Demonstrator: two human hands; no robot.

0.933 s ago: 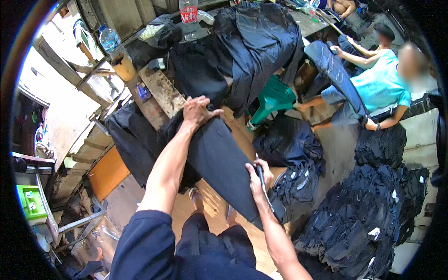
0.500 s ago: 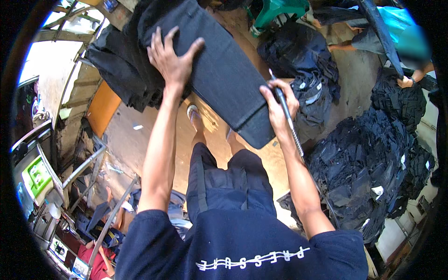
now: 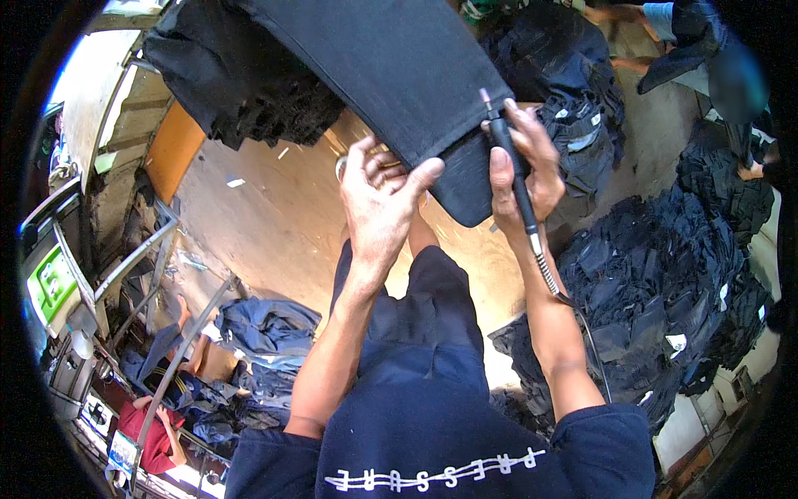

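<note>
A black trouser leg (image 3: 391,71) stretches from the top toward me, its hem lying over a second black leg end (image 3: 465,187). My left hand (image 3: 378,208) is at the hem's left corner, fingers curled by the edge and thumb over the cloth. In my right hand (image 3: 532,179) is a soldering iron (image 3: 517,179), a dark pen-shaped tool with a thin metal tip, a spring sleeve and a cord. Its tip points away from me, close to the hem's right corner. The right fingertips touch or nearly touch the cloth there.
A dark garment heap (image 3: 241,75) lies far left, another pile (image 3: 573,108) far right. A large dark pile (image 3: 657,283) fills the right side. One co-worker (image 3: 731,83) is at the far right; a person in red (image 3: 154,432) sits lower left, near a metal frame (image 3: 137,258).
My left hand has left its flat spread on the cloth and come down to the hem, fingers curling. The right hand with the iron has moved slightly up and right. The cloth has shifted away from me.
</note>
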